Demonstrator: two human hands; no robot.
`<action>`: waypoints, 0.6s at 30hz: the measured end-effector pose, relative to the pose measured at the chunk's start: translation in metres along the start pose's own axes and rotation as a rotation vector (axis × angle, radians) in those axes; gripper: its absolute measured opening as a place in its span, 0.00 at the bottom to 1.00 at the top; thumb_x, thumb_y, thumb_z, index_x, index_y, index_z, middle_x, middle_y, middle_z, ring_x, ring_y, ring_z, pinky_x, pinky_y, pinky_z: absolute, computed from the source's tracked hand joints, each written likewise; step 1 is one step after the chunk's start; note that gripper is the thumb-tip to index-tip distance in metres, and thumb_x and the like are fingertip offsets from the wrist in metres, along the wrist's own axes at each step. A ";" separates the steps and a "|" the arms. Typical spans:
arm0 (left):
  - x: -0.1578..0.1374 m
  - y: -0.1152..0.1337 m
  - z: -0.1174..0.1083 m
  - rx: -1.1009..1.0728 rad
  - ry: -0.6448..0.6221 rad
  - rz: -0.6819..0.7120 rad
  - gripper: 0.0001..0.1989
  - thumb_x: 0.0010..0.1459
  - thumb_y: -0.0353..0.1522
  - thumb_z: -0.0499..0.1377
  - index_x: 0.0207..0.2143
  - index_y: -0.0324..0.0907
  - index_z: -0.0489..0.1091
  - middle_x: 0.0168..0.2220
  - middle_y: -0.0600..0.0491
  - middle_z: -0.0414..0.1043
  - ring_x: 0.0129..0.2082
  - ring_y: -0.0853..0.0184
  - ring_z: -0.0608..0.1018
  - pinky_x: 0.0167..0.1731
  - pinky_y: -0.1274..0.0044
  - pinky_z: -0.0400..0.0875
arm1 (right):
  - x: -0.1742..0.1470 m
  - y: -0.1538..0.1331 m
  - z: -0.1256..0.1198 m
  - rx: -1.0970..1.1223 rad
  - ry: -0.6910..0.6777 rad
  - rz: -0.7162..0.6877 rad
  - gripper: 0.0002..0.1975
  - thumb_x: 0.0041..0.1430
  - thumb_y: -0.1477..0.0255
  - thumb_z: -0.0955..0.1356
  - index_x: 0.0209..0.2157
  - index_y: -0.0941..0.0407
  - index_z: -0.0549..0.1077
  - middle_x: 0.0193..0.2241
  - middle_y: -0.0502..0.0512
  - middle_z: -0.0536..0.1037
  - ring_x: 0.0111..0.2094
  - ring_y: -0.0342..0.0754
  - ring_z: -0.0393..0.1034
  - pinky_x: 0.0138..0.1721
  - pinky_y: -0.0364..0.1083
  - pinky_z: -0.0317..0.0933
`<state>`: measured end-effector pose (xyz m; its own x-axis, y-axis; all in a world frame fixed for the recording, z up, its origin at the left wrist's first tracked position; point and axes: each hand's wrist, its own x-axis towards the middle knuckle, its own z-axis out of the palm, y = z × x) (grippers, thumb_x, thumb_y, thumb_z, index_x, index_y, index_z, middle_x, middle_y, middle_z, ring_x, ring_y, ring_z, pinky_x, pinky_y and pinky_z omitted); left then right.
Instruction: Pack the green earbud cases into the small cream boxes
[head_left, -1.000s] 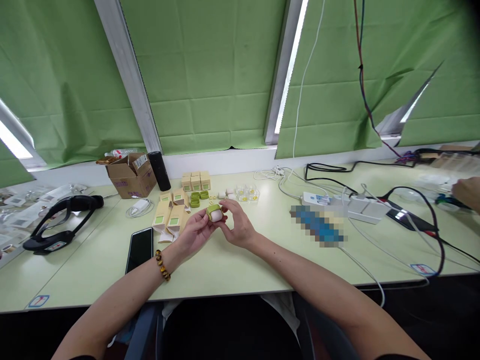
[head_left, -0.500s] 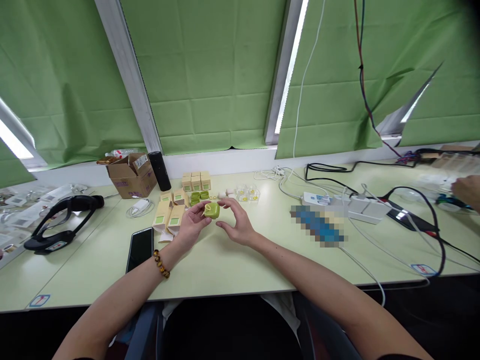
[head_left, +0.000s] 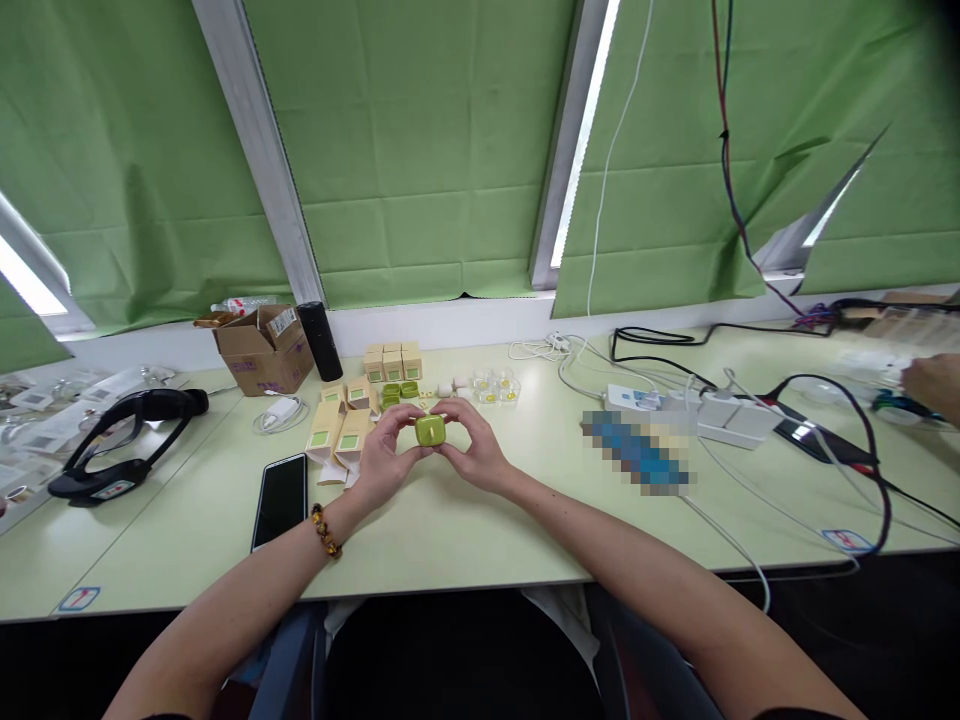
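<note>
**At the pale table [head_left: 480, 555], a green case [head_left: 430, 431] held from both sides**

Green blinds [head_left: 405, 150] hang across the windows at the far side, and the person sits close in at the near edge. The green case is in the middle, raised over the tabletop, with a pale stub on its front. The left hand [head_left: 390, 455] pinches one side of it, thumb below and fingers above; the right hand [head_left: 476, 455] pinches the other side the same way.

That right hand stood apart from it half a second ago, its fingers spread. A second ago a white face was showing; now I see only green. I'd judge that the piece has been turned about and is better steadied now, with neither hand free for anything else.

Just beyond lie small green pieces [head_left: 409, 389], with a clear tray [head_left: 496, 389] to their right. Opened boxes [head_left: 351, 437] sit just left of the grip, three small closed boxes [head_left: 392, 362] behind them. Further left are a phone [head_left: 280, 500], a cardboard box [head_left: 266, 355] and a black headset [head_left: 124, 450]. A white power strip [head_left: 731, 418] lies off to the right, and at the far right edge there's another person's hand [head_left: 934, 383].
</note>
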<state>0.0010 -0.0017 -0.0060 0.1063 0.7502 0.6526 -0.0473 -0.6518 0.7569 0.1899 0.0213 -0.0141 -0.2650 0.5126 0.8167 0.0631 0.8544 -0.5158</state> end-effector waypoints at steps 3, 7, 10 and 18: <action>-0.001 0.001 0.001 0.027 0.000 0.002 0.22 0.50 0.31 0.74 0.48 0.47 0.76 0.50 0.48 0.71 0.54 0.56 0.73 0.57 0.64 0.68 | 0.002 0.001 -0.001 0.143 -0.025 0.133 0.19 0.59 0.68 0.75 0.51 0.51 0.74 0.50 0.59 0.76 0.54 0.54 0.71 0.53 0.55 0.71; -0.003 0.003 0.000 -0.023 -0.020 -0.034 0.24 0.52 0.34 0.73 0.51 0.46 0.74 0.53 0.46 0.70 0.56 0.55 0.72 0.57 0.64 0.67 | 0.004 0.008 -0.006 0.485 -0.128 0.351 0.25 0.53 0.62 0.79 0.50 0.53 0.74 0.51 0.59 0.76 0.52 0.53 0.73 0.53 0.55 0.72; -0.004 0.004 0.000 -0.069 -0.010 -0.058 0.24 0.59 0.37 0.69 0.56 0.45 0.71 0.55 0.44 0.70 0.57 0.56 0.72 0.58 0.64 0.67 | 0.007 0.010 -0.011 0.728 -0.172 0.450 0.26 0.53 0.60 0.78 0.50 0.53 0.73 0.49 0.59 0.79 0.49 0.53 0.75 0.52 0.57 0.72; -0.004 -0.001 -0.001 -0.029 0.082 -0.139 0.19 0.61 0.37 0.67 0.53 0.45 0.73 0.53 0.45 0.73 0.55 0.58 0.74 0.56 0.66 0.68 | 0.018 0.003 -0.028 0.966 -0.164 0.583 0.23 0.53 0.59 0.74 0.48 0.56 0.77 0.45 0.63 0.82 0.47 0.60 0.77 0.56 0.66 0.68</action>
<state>-0.0004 -0.0040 -0.0087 0.0320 0.8402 0.5414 -0.0667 -0.5386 0.8399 0.2120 0.0358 0.0062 -0.5652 0.7322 0.3799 -0.5303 0.0303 -0.8473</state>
